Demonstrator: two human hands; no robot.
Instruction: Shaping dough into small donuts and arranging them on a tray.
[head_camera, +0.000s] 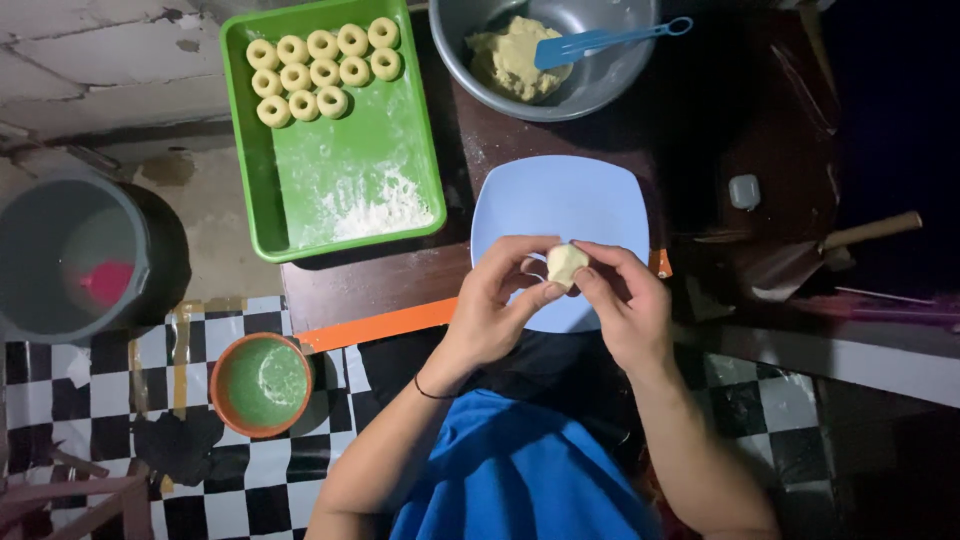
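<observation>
Both my hands meet over a pale blue square plate (560, 195). A small lump of pale dough (565, 263) is pinched between the fingers of my left hand (500, 305) and my right hand (625, 300). A green tray (350, 215) at the upper left carries several ring-shaped dough pieces (320, 70) in rows and a patch of loose flour (385, 212). Behind the plate stands a metal bowl (600, 90) with a mass of dough (505, 58) and a blue spatula (600, 40).
A grey bucket (70, 255) with something pink inside stands on the floor at left. An orange-rimmed round bowl (262, 385) sits on the checkered floor. A wooden handle (870, 232) and a small grey object (744, 191) lie on the dark table at right.
</observation>
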